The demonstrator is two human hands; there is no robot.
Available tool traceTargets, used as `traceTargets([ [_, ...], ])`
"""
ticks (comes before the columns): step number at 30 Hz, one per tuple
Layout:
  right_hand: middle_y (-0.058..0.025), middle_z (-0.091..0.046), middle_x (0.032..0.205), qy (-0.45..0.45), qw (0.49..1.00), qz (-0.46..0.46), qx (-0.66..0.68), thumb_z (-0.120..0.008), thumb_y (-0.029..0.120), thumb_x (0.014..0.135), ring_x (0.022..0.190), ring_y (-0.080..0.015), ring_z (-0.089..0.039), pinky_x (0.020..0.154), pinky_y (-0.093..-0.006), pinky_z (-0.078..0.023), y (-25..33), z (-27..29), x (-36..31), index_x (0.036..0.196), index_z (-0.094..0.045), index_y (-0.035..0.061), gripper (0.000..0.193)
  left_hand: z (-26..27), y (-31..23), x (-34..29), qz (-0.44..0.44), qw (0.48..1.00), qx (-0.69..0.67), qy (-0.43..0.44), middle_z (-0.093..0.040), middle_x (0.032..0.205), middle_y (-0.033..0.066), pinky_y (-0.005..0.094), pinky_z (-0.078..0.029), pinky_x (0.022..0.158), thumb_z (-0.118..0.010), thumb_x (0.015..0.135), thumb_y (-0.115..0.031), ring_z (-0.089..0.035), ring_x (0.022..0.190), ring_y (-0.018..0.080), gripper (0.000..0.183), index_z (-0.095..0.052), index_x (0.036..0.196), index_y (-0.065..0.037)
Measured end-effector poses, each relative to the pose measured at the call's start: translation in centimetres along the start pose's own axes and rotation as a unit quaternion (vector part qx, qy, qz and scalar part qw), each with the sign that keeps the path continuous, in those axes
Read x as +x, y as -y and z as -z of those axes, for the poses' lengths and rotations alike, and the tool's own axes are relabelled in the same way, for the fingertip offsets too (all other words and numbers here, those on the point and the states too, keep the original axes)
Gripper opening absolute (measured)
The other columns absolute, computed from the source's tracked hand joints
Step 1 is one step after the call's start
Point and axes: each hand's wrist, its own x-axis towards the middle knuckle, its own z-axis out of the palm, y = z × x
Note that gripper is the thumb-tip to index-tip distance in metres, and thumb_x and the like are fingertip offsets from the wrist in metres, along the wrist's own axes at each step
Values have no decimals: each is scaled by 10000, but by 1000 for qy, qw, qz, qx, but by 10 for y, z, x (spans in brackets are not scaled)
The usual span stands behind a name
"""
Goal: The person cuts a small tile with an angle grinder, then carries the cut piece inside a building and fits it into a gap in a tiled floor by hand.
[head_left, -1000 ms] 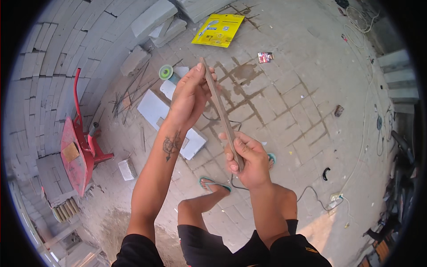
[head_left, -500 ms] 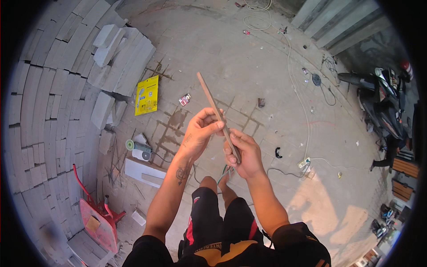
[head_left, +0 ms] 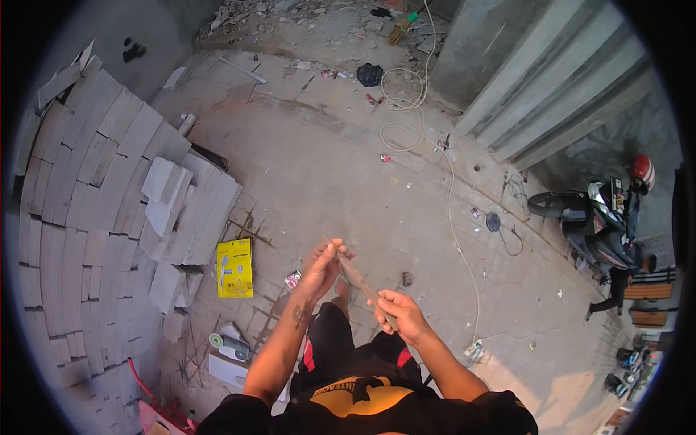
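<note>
A narrow, flat strip of brown wood (head_left: 355,277) slants between my hands in front of my body, its far end toward the left. My left hand (head_left: 319,271) is closed around the strip near that far end, thumb on top. Close to the near end, my right hand (head_left: 403,317) grips it with thumb and bent fingers. Palms and fingers hide parts of both ends. Below the strip are my legs in dark shorts and the paved ground.
Pale blocks (head_left: 109,181) are stacked along the left. Near them lie a yellow packet (head_left: 234,268) and an angle grinder (head_left: 230,344). A pale cable (head_left: 451,210) crosses the ground to the right. Farther right are a motorbike (head_left: 598,225) and a person (head_left: 622,283).
My left hand has slid along the strip toward its far end, widening the gap between my hands. The view has tilted up, showing more rubble and wall at the far side.
</note>
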Motion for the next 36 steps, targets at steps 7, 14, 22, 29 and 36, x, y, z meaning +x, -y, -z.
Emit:
traceTargets([
  [7,-98,-566,741,-222,826,377,-356,-601,53,873,571,-168,-545,538,-291,-455,213,-33,141,1250,-539,23,383,-30,-167,252,-40,996,71,44,-661,977,22,420,-428,1002,-548,940,-307,-611,935,149,356,-583,1163,-31],
  [14,-123,-572,711,-192,758,464,-416,-618,-22,820,636,-270,-596,634,-341,-515,397,17,345,1221,-586,36,407,-49,-293,491,-43,971,219,-87,-660,1007,73,356,-475,952,-520,966,-254,-636,936,173,326,-585,1136,17],
  [22,-199,-637,834,-17,738,405,-539,-634,132,847,722,-382,-639,583,-414,-529,619,23,594,993,-543,22,204,28,-434,696,-20,886,273,-375,-681,869,168,273,-569,678,-471,949,-236,-688,755,212,357,-621,986,85],
  [29,-156,-634,698,3,757,280,-591,-609,155,872,636,-293,-651,551,-393,-501,759,60,848,866,-560,9,154,170,-497,915,48,823,313,-471,-700,875,127,321,-545,681,-461,954,-290,-695,794,207,370,-645,1007,27],
  [36,-31,-589,711,-169,962,147,-155,-549,140,937,584,-77,-544,523,-220,-447,974,118,1056,883,-558,2,148,274,-675,1219,125,806,464,-347,-706,846,107,274,-497,600,-574,917,-219,-696,716,188,286,-635,1101,-9],
])
